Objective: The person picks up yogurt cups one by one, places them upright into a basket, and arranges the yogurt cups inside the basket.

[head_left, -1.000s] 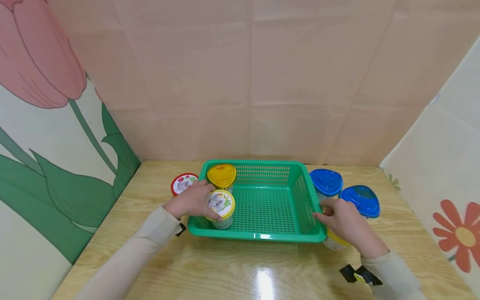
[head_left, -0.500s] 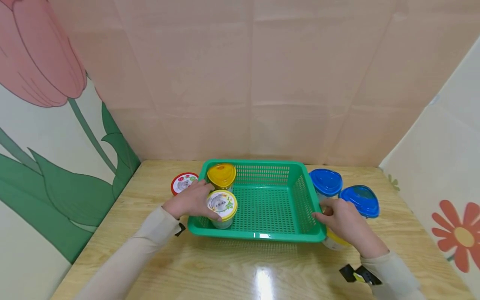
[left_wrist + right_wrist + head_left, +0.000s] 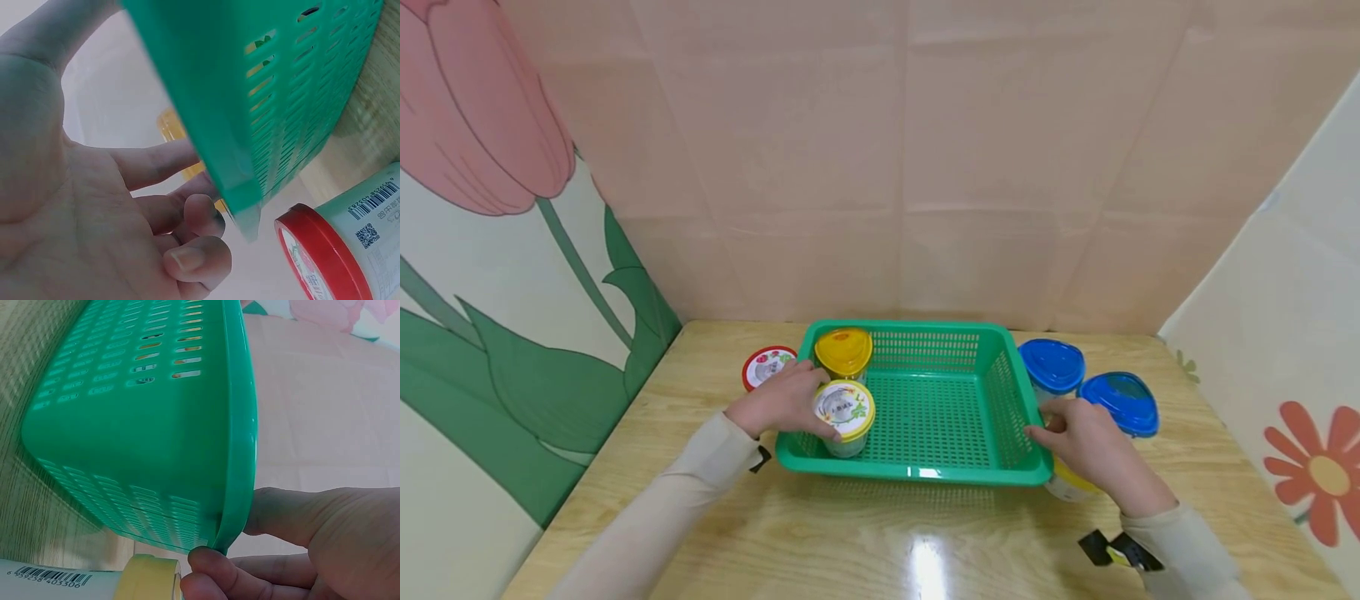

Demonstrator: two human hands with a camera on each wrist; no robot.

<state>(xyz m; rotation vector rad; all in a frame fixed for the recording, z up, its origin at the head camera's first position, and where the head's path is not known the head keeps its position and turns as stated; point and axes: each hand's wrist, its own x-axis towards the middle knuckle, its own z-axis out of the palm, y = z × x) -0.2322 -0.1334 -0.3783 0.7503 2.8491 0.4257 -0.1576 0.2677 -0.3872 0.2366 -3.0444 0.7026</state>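
Note:
A green plastic basket [image 3: 925,417] with slotted walls stands on the table. My left hand [image 3: 786,400] reaches over its left rim and holds a round tub with a yellow rimmed, printed lid [image 3: 844,410], upright in the front left corner. Behind that tub is a container with a clear yellow, rounded-triangular lid [image 3: 845,350]. In the left wrist view the rim hides the tub's body and some fingertips. My right hand [image 3: 1086,437] pinches the basket's right rim, thumb inside and fingers outside, as the right wrist view shows [image 3: 312,550].
Outside the left wall stands a tub with a red lid [image 3: 767,367]. Two containers with blue lids [image 3: 1052,364] [image 3: 1120,403] stand right of the basket. Another yellow-lidded tub [image 3: 1070,483] sits partly under my right hand. A papered wall [image 3: 898,208] rises behind the table.
The yellow-lidded tub in my left hand has turned and shifted slightly right since one second ago. My right hand and the basket have stayed in place.

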